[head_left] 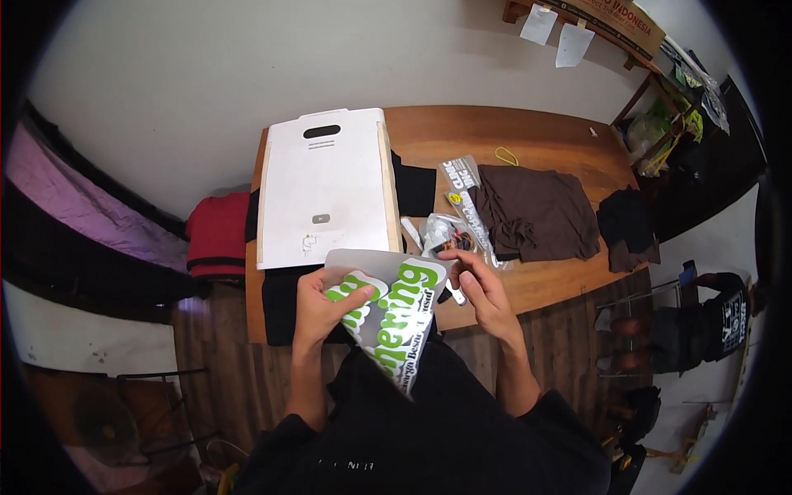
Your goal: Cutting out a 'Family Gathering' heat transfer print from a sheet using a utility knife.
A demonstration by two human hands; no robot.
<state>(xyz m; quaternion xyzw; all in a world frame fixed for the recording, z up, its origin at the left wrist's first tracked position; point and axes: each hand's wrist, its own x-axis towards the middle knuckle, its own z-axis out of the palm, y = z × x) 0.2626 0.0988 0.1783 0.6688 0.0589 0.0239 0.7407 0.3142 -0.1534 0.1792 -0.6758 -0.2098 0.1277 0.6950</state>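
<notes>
My left hand (320, 307) is closed on the left side of a clear film sheet (388, 289) printed with green and white lettering. The sheet is bent and tilted, its lower tip hanging toward my lap. My right hand (485, 297) is at the sheet's upper right corner, with fingers curved and apart; whether the fingertips touch the film is hard to tell. Just beyond the sheet lies a white board (326, 190) with a dark handle slot, resting over black cloth (285, 301) on the table.
On the wooden table (511, 128) are more printed films (469, 216), a clear plastic bag (445, 235), a folded brown garment (536, 210) and black cloth (629, 227). Red cloth (216, 235) sits left of the table. A person (693, 322) sits at the right.
</notes>
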